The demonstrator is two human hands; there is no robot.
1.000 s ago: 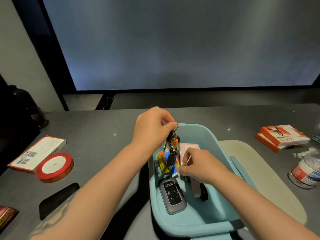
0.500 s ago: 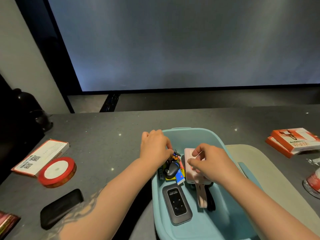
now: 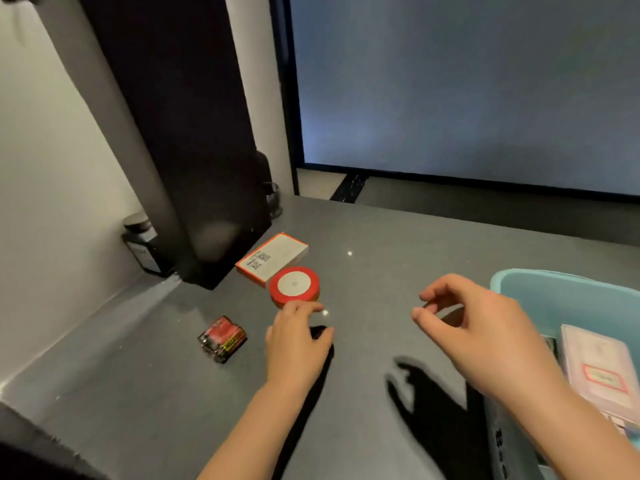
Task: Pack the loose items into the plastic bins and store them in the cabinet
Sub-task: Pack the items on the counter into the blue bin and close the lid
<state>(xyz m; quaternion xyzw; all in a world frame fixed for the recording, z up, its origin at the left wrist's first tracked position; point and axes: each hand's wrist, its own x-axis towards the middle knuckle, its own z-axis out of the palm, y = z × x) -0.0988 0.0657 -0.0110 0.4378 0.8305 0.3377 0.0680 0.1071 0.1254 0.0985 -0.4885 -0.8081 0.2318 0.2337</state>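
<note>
The light blue plastic bin (image 3: 554, 289) stands at the right edge, with a pale pink flat box (image 3: 595, 362) lying inside it. My left hand (image 3: 298, 344) lies over a flat black item (image 3: 319, 333) on the grey counter; its fingers are fairly straight and the thumb is spread, and most of the item is hidden beneath it. My right hand (image 3: 478, 327) hovers left of the bin with loosely curled fingers and holds nothing. Just beyond my left fingertips sits a red ribbon spool (image 3: 294, 285). A white and orange box (image 3: 273, 258) lies behind the spool.
A shrink-wrapped pack of red batteries (image 3: 223, 339) lies left of my left hand. A tall black column (image 3: 180, 150) rises at the back left, with a dark-lidded jar (image 3: 138, 237) beside it against the wall. A large dark screen (image 3: 467, 98) fills the back.
Both hands have left the bin and swung left; the keys and pink box were let go inside it. My view has turned left. My left hand now covers the black item.
</note>
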